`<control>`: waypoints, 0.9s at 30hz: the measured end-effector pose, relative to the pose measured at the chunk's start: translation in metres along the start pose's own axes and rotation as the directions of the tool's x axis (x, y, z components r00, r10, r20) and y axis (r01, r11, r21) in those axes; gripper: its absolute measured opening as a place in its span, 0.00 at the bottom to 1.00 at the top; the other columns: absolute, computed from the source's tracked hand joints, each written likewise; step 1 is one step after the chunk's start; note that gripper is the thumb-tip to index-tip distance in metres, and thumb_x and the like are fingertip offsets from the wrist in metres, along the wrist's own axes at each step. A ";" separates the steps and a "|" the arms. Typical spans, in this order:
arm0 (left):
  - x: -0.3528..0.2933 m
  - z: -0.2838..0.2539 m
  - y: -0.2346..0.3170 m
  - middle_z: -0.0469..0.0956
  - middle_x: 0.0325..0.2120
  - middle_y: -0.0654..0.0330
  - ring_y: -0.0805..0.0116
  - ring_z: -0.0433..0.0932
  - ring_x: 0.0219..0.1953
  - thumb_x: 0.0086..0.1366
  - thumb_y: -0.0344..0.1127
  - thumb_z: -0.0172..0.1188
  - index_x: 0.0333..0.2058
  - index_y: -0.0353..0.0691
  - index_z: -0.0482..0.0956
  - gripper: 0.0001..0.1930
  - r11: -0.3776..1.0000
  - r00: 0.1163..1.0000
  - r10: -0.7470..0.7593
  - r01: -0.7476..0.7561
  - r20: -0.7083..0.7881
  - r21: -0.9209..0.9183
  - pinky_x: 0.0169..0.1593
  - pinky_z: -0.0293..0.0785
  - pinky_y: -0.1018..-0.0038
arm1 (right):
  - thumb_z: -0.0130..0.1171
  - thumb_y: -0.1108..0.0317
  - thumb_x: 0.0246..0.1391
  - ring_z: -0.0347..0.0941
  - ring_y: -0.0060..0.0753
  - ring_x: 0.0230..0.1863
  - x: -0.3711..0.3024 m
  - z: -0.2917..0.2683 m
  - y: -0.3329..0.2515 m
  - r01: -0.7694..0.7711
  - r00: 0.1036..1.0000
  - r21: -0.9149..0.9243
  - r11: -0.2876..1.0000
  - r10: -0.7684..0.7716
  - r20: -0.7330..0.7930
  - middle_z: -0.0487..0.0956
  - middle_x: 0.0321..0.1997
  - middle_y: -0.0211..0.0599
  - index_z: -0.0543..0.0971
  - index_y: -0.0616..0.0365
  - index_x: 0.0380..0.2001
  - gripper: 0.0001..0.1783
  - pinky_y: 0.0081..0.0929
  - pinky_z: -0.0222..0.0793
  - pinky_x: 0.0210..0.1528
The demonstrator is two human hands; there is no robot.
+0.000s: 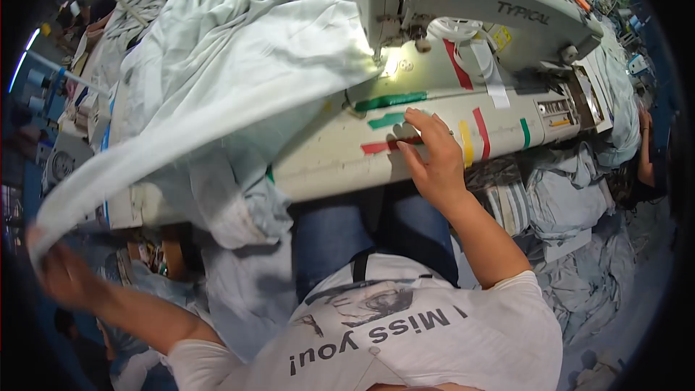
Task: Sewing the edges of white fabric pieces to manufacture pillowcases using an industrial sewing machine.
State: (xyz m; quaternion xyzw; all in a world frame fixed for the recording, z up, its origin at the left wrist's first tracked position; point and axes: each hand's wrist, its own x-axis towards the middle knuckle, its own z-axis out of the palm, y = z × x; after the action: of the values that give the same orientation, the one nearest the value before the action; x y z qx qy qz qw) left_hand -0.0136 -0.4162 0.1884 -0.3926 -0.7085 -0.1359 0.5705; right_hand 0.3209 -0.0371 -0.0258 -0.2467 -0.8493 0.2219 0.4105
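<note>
A pale, whitish piece of fabric lies bunched over the left of the sewing table, one long edge stretched from the needle area toward the far left. At that end my left hand, blurred, is closed on the fabric's edge. The white sewing machine stands at the back, its lamp lighting the needle where the fabric's corner ends. My right hand rests over the table's front part, fingers apart and holding nothing, beside strips of red, green and yellow tape.
Folded and crumpled fabric hangs below the table's right side, with more heaped on the floor. Under the left side sits a brown box of small items. Another person's arm shows at the far right.
</note>
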 end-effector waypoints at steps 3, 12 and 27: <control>-0.043 -0.089 0.051 0.79 0.30 0.46 0.52 0.78 0.33 0.67 0.33 0.54 0.34 0.24 0.79 0.14 0.921 0.945 0.247 -0.298 -0.215 -0.252 0.41 0.77 0.61 | 0.65 0.79 0.46 0.75 0.50 0.52 -0.026 -0.010 -0.026 0.078 0.997 -0.014 0.997 -0.077 0.030 0.78 0.51 0.46 0.75 0.60 0.51 0.25 0.39 0.68 0.58; -0.088 -0.137 0.162 0.74 0.24 0.54 0.58 0.73 0.23 0.65 0.46 0.57 0.29 0.34 0.75 0.18 0.901 0.986 -0.043 -0.031 -0.160 -0.432 0.31 0.74 0.57 | 0.66 0.80 0.43 0.74 0.49 0.55 -0.030 -0.023 -0.078 0.267 0.963 0.040 0.963 -0.265 -0.047 0.78 0.52 0.46 0.76 0.58 0.50 0.26 0.41 0.66 0.60; -0.077 0.110 0.256 0.76 0.24 0.55 0.66 0.73 0.26 0.60 0.26 0.58 0.35 0.30 0.80 0.06 0.336 0.703 -0.043 0.679 0.710 -0.653 0.33 0.67 0.73 | 0.63 0.78 0.46 0.79 0.35 0.38 -0.089 -0.033 -0.017 -0.023 0.952 0.227 0.974 -0.048 0.301 0.83 0.37 0.33 0.82 0.53 0.39 0.14 0.47 0.58 0.63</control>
State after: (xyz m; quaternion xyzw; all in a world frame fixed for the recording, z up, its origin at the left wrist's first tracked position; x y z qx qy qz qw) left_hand 0.0948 -0.2093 0.0184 -0.4701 -0.7328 -0.4916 -0.0199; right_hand 0.3921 -0.0981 -0.0497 -0.1555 -0.8730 0.3504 0.3016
